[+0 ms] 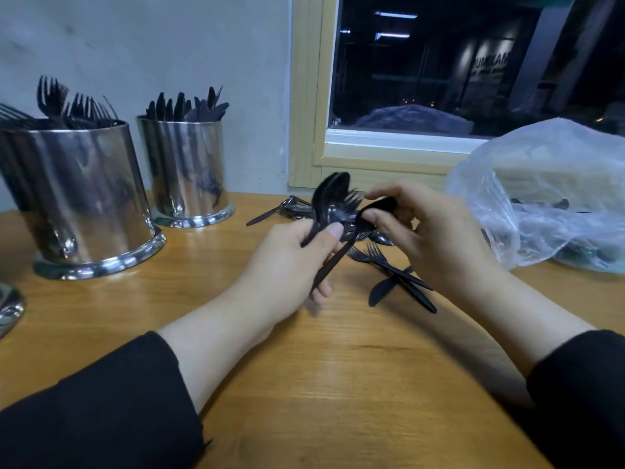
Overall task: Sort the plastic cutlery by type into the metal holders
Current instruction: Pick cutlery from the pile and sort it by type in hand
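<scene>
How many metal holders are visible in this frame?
3. A large shiny metal cylinder holder with forks at left, a smaller shiny metal holder with knives beside it toward the window, and a third holder's metal base cut off at the left edge.

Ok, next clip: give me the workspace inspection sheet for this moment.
Surface: wooden table, no spills seen.
Job's things: fork holder and knife holder part filled; loose cutlery pile between the hands.
Clutter: plastic bag at right; another metal base at the left edge.
Hands: left hand grips a bunch of spoons; right hand pinches one spoon.
Cables: nothing seen.
Surroundings: wall, dark window.
</scene>
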Demonstrator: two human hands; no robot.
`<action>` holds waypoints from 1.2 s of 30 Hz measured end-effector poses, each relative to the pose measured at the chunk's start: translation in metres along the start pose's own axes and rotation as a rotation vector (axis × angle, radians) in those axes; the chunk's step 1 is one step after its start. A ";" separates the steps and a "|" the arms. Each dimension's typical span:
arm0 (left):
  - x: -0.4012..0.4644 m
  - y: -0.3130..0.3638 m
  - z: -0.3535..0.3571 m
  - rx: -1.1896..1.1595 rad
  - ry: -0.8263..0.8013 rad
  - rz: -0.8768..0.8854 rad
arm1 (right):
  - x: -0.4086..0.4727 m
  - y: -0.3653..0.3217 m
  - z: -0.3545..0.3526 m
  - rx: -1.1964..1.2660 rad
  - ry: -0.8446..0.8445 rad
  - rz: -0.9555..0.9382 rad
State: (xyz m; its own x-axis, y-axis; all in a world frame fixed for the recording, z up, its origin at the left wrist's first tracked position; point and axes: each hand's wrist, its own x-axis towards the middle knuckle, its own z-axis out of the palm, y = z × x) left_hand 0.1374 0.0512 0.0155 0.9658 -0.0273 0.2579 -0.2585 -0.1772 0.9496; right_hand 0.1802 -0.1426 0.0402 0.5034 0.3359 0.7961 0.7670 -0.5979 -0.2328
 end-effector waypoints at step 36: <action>-0.002 0.009 -0.002 -0.302 0.099 -0.099 | -0.007 0.022 0.022 -0.471 -0.602 0.481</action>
State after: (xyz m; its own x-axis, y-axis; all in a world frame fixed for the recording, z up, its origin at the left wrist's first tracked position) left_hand 0.1334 0.0513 0.0234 0.9837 0.0734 0.1641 -0.1723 0.1256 0.9770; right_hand 0.2018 -0.1420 0.0171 0.9524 0.2172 0.2140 0.2439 -0.9638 -0.1075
